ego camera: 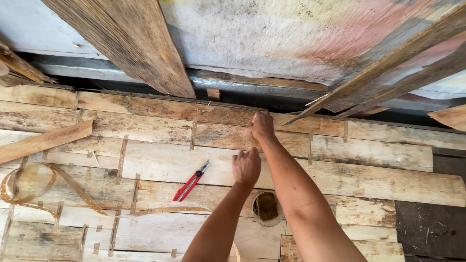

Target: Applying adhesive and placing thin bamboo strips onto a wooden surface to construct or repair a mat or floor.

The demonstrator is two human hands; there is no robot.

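Spanning nearly the whole view, a surface of pale, stained planks lay edge to edge, joined by short perforated metal strips, with weathered boards leaning above it and a painted sheet behind them. A long coil of the same perforated strap curled across the planks at the left. Both arms reached up from the lower edge. The right hand sat farther out, its fingers pressed down on a plank seam near the top edge, the grip closed over something too small to make out. The left hand lay just below it, knuckles up, fingers curled loosely on the wood; I could not tell whether it held anything. Red-handled pliers lay well left of the left hand, long axis slanting up to the right, nearer that hand than the other. A small round tin sat between the forearms.
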